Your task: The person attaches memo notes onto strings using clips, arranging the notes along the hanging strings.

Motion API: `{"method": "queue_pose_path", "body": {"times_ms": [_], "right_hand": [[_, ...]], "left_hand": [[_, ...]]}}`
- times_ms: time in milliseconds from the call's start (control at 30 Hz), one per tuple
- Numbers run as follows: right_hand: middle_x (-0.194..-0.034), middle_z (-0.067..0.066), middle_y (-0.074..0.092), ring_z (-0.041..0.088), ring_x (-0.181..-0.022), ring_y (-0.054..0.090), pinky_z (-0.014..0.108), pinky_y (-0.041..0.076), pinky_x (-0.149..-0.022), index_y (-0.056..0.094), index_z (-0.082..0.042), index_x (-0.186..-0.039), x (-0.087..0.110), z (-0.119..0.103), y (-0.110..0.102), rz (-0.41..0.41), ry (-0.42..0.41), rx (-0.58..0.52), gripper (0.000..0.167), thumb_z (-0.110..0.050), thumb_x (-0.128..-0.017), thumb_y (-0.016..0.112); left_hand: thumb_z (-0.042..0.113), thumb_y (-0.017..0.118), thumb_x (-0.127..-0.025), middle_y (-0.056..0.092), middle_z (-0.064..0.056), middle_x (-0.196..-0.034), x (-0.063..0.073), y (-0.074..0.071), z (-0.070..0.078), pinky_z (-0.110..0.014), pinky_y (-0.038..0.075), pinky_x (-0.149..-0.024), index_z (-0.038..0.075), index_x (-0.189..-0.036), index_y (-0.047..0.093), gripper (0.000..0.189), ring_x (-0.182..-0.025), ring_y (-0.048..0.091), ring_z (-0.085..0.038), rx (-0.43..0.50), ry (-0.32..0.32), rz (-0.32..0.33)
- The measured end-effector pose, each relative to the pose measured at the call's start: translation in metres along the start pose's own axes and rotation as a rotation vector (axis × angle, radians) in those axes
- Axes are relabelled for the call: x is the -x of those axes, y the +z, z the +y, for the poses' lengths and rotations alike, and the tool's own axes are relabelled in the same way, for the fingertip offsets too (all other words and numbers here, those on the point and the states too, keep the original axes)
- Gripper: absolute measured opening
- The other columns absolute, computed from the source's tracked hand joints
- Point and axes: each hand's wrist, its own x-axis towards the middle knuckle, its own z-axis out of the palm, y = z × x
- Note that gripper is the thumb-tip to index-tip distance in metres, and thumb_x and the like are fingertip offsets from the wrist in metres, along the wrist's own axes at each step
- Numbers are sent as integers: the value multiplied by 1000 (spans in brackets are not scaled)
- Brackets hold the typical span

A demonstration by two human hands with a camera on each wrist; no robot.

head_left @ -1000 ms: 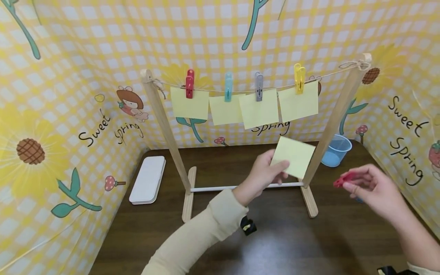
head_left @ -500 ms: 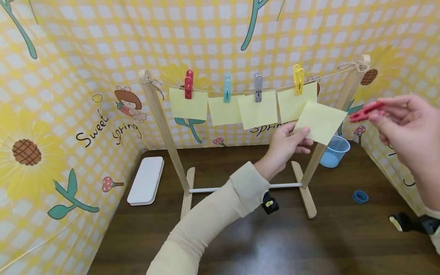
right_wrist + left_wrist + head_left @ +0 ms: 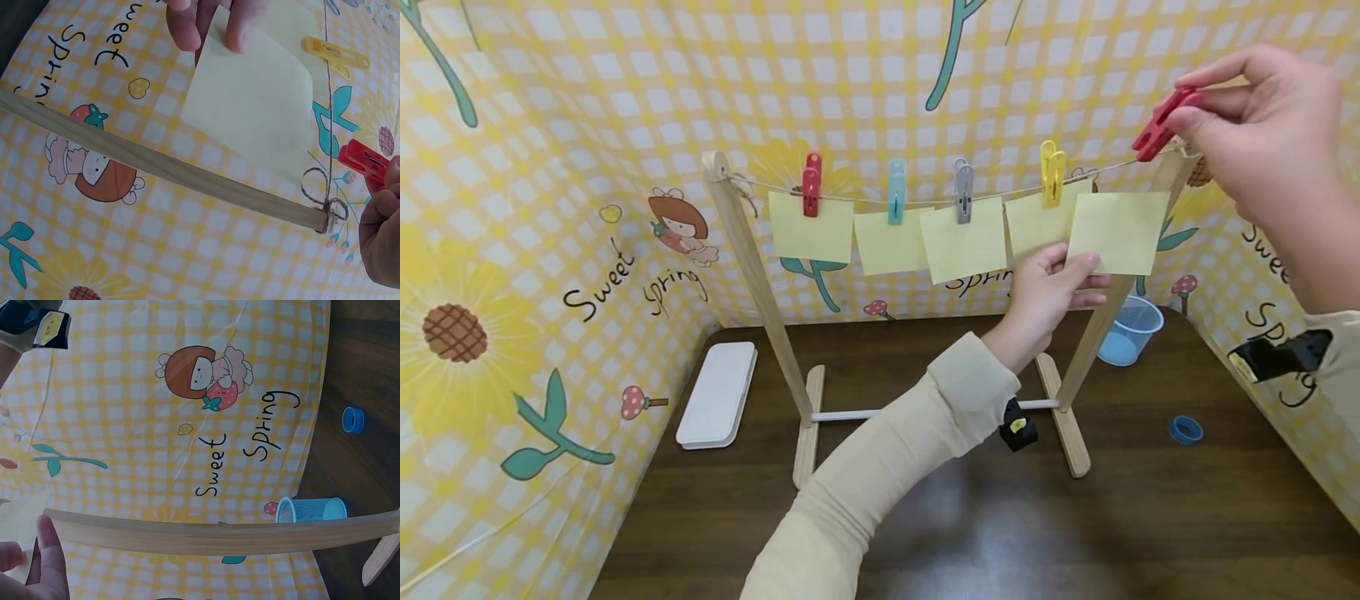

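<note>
Between thumb and fingers, my left hand (image 3: 1056, 287) pinches the lower left corner of a pale yellow sticky note (image 3: 1118, 233). The note stands just below the string, beside the right post. Up near the post's top, my right hand (image 3: 1273, 137) pinches a red clothespin (image 3: 1163, 125) whose nose points down toward the string. In the right wrist view the red clothespin (image 3: 364, 160) looks apart from the note. Along the string hang several more notes, held by a red clothespin (image 3: 812, 185), a light blue one (image 3: 896, 192), a grey one (image 3: 963, 192) and a yellow one (image 3: 1052, 173).
A wooden frame with a left post (image 3: 760, 292) and right post (image 3: 1093, 346) carries the string. Behind its right side stands a blue mesh basket (image 3: 1129, 332). A blue ring (image 3: 1185, 430) lies on the dark table (image 3: 1150, 533), a white case (image 3: 718, 395) at the left.
My left hand has lifted the note up and right and turned it nearly level. My right hand has raised the red clothespin from low at the right to the string's right end.
</note>
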Motion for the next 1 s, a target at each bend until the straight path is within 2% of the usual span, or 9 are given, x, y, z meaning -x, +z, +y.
{"method": "queue_pose_path", "body": {"times_ms": [100, 233, 333, 533, 633, 733, 867, 1000], "right_hand": [[-77, -17, 67, 0, -64, 62, 10, 42, -43, 65, -13, -92, -4, 1, 3, -24, 1, 62, 17, 1, -83, 63], [-72, -19, 66, -3, -65, 61, 9, 43, -44, 64, -16, -86, -6, 4, 4, -41, 32, 62, 21, 5, -83, 63], [-71, -21, 64, -6, -67, 60, 8, 43, -47, 63, -19, -85, -5, 7, 4, -49, 42, 106, 23, 4, -83, 63], [-72, -27, 61, -13, -72, 58, 4, 43, -61, 61, -22, -87, -4, 13, 4, -78, 10, 211, 23, 1, -84, 64], [-73, -27, 60, -13, -74, 58, 4, 43, -60, 61, -22, -88, -4, 14, 5, -83, 13, 230, 21, -1, -84, 64], [-74, -27, 60, -13, -74, 58, 4, 41, -53, 61, -22, -90, -4, 15, 4, -94, 32, 248, 20, -3, -85, 64], [-73, -29, 59, -6, -55, 54, 11, 31, -38, 61, -21, -96, -2, 14, 4, -131, 75, 292, 18, -6, -86, 64], [-72, -28, 59, 7, -35, 38, 19, 26, -33, 62, -14, -109, -1, 12, 2, -190, 121, 303, 23, -10, -87, 64]], "left_hand": [[-1, 59, -88, 65, -26, -89, -3, 4, 0, -29, 54, -56, -8, -103, 62, 16, -90, 60, -46, -6, 1, 12], [1, 60, -88, 66, -23, -87, -7, 7, 0, -29, 55, -57, -7, -102, 63, 16, -86, 63, -42, -33, 10, 26], [1, 60, -88, 67, -21, -86, -9, 8, 2, -29, 55, -56, -7, -101, 63, 16, -82, 65, -38, -44, 17, 33], [2, 60, -88, 68, -17, -84, -10, 10, 6, -29, 55, -57, -5, -101, 63, 15, -77, 67, -32, -42, 25, 40], [2, 60, -89, 67, -18, -84, -10, 11, 8, -29, 55, -57, -5, -101, 63, 15, -74, 67, -29, -49, 33, 36], [1, 59, -89, 66, -22, -86, -10, 11, 8, -29, 55, -56, -8, -101, 62, 16, -79, 66, -35, -36, 44, 24], [0, 58, -89, 65, -26, -89, -11, 12, 8, -29, 55, -56, -10, -103, 62, 17, -86, 62, -43, -15, 47, 18], [0, 57, -89, 65, -27, -90, -12, 13, 6, -30, 55, -57, -10, -105, 61, 18, -88, 61, -44, 0, 44, 16]]}}
